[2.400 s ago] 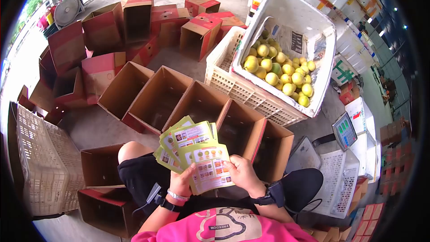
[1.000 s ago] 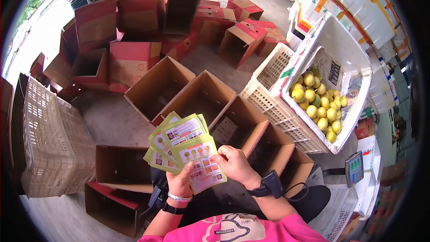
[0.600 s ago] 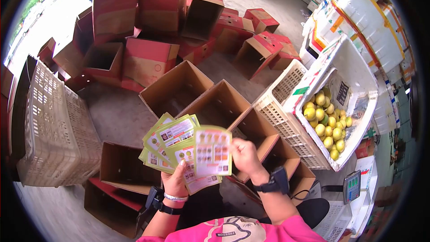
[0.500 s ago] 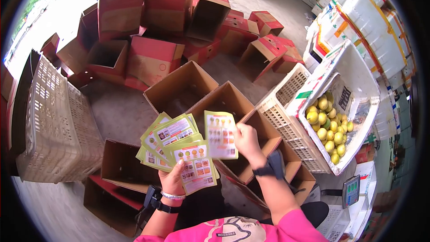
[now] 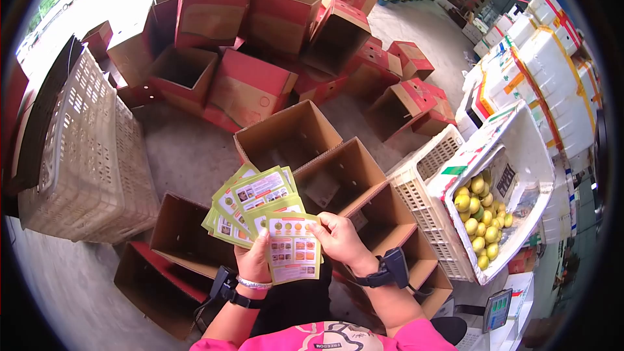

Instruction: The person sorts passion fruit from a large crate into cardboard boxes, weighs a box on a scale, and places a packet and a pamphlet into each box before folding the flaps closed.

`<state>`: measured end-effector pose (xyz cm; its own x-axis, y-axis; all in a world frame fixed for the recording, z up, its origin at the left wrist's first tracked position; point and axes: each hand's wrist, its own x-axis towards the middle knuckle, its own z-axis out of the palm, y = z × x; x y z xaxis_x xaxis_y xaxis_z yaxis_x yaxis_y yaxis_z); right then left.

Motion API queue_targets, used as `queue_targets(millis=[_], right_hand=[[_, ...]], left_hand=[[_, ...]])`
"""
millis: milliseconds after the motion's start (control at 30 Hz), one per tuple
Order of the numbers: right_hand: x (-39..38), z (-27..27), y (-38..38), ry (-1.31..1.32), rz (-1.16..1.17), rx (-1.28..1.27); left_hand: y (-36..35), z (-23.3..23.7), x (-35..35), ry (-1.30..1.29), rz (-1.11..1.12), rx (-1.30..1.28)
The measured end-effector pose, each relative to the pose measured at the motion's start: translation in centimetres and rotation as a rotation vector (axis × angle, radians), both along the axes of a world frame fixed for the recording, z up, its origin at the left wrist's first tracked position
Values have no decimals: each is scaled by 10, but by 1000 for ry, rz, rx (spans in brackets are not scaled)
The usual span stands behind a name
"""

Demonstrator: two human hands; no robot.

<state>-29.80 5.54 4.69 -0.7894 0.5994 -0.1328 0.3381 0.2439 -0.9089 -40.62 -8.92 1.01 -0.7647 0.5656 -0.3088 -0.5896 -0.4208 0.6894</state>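
My left hand (image 5: 253, 264) is closed around a fan of green-edged printed leaflets (image 5: 261, 190), its thumb on the front one. That front leaflet (image 5: 291, 247) shows rows of small fruit pictures. My right hand (image 5: 343, 242) pinches its upper right corner. Below and beyond my hands stand open cardboard boxes, among them a middle box (image 5: 364, 162) with a pale flat piece (image 5: 322, 190) inside. Another open box (image 5: 175, 227) lies to the left of the leaflets. Each wrist wears a black strapped device.
Several red and brown cartons (image 5: 250, 88) are heaped ahead. White plastic crates (image 5: 97, 156) stand at left. On the right, a foam box (image 5: 546, 175) holding yellow-green fruit (image 5: 481, 214) rests by a white crate (image 5: 422, 201). A scale display (image 5: 498, 310) is at lower right.
My right hand has come left from over the boxes, where it held a separate leaflet, to the front leaflet of the fan. That separate leaflet has left my fingers. The view has shifted.
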Motion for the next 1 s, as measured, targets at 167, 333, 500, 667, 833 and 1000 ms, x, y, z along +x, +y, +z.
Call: queue_targets(millis=[167,333,500,667,833,1000], right_hand=[[-22,-4,24,115,-51,-89],[-112,-31,99,16,-238,49],[-119,-48,97,-148,-229,586],[-89,-13,-9,-68,290,-82],[-86,-14,-33,-38,241,93],[-90,3,-47,-100,284,60]], left_hand=[[-5,-6,-18,17,110,32],[-29,-12,-35,-3,150,25],[-44,-13,-43,1,221,54],[-48,-19,-41,-55,184,59],[-52,0,-40,-55,210,80],[-69,0,-38,-37,248,81]])
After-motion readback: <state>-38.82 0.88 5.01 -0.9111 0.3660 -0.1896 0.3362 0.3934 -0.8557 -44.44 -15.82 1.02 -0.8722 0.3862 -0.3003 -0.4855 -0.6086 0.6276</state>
